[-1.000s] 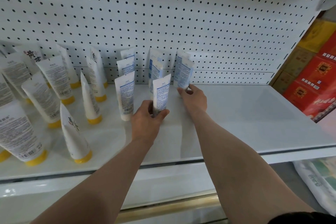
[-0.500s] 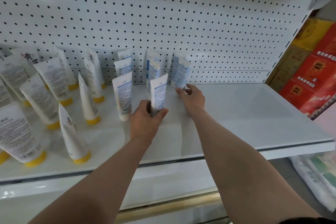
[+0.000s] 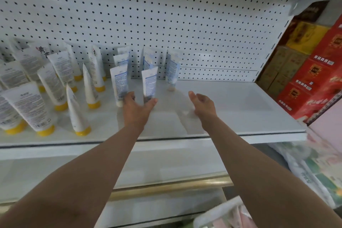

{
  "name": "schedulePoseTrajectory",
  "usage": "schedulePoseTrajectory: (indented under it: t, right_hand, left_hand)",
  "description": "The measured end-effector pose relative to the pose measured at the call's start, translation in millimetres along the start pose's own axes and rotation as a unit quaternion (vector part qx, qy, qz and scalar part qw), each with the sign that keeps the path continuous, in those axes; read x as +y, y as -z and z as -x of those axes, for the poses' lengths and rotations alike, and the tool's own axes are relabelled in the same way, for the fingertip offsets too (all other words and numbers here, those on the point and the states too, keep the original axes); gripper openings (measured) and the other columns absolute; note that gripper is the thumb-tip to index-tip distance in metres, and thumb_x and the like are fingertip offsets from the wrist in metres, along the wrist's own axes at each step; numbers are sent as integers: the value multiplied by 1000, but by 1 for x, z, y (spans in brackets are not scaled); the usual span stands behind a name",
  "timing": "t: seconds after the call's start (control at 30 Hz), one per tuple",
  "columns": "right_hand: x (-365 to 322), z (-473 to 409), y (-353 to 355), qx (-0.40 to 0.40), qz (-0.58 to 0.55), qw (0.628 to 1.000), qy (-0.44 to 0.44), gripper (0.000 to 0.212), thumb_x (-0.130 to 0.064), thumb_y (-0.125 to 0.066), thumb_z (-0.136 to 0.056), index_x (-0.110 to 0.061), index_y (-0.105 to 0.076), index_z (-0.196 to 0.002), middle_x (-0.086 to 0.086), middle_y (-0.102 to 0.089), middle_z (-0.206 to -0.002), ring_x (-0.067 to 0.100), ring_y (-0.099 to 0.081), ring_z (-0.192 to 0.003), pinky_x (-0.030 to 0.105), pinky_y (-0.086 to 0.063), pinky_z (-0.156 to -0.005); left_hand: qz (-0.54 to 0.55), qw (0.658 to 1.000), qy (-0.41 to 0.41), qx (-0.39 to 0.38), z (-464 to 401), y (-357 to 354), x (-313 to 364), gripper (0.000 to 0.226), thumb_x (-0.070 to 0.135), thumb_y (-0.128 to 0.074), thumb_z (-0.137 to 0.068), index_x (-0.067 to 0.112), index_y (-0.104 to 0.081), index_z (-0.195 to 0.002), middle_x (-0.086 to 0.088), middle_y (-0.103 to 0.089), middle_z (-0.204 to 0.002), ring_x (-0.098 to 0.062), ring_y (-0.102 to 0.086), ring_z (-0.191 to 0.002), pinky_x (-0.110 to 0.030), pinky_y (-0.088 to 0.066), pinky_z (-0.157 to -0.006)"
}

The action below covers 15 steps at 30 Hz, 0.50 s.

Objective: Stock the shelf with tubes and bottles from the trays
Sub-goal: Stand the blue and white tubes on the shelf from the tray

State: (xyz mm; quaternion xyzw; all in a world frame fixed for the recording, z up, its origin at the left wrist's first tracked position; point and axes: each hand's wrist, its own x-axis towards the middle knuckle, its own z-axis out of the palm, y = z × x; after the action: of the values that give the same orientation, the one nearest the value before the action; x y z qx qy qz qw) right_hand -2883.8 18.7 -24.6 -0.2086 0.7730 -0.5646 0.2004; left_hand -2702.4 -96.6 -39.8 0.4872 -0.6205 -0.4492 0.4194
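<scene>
Left hand (image 3: 137, 106) hides the front tube's (image 3: 149, 84) cap; tube print blurred.

Red and yellow cartons (image 3: 312, 72) stacked right of the shelving; plastic-wrapped packs (image 3: 314, 170) below.

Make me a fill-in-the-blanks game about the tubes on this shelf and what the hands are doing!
1. The caps on the tubes at the left are ____.
2. The left hand touches the bottom of a white and ____ tube.
3. The right hand holds ____.
4. The wall behind the shelf is full of little round ____.

Missing words: yellow; blue; nothing; holes
</scene>
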Motion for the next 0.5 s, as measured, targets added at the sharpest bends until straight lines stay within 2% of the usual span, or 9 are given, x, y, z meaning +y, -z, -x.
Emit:
schedulePoseTrajectory:
  t: [0.1,0.2,0.3,0.33,0.4,0.5]
  right_hand:
    - [5,16,38,5,-19,1000,-12,80,-70,-68,-74,-16,-60,-133,-2,-63,-129,22,-58,-119,48,-50,-104]
    - [16,30,75,13,-40,998,-36,66,-64,-71,-79,-16,-63,-124,0,-65,-118,22,-61,-111,48,-52,-101]
    - [29,45,111,12,-61,996,-58,64,-58,-73,-82,-13,-62,-127,4,-66,-118,21,-62,-105,48,-53,-100]
    - [33,50,123,11,-63,996,-65,65,-58,-73,-83,-13,-60,-129,3,-64,-120,20,-62,-106,47,-52,-101]
    - [38,61,150,5,-62,995,-72,62,-56,-70,-86,-15,-58,-131,1,-62,-121,16,-61,-99,42,-53,-100]
    - [51,77,190,10,-68,994,-80,57,-51,-68,-90,-15,-57,-132,1,-60,-121,16,-59,-100,38,-54,-98]
  left_hand:
    - [12,998,16,66,43,-10,14,87,40,-85,-73,1,-43,-139,-16,-50,-133,-32,-49,-124,-43,-39,-108]
    - [40,995,-12,89,93,-33,29,72,34,-83,-77,0,-49,-130,-16,-53,-123,-28,-57,-106,-41,-45,-98]
    - [102,994,13,29,144,-59,46,55,34,-79,-82,10,-53,-124,-5,-58,-116,-12,-61,-84,-35,-51,-85]
    - [119,992,36,2,159,-70,50,51,38,-77,-83,14,-54,-122,-1,-60,-113,-10,-63,-84,-34,-52,-84]
    - [152,984,82,-54,184,-91,54,43,44,-74,-84,18,-56,-113,3,-63,-109,-15,-67,-90,-38,-56,-88]
    - [225,948,166,-151,218,-121,57,38,41,-72,-87,14,-57,-108,-7,-63,-112,-20,-67,-98,-41,-61,-84]
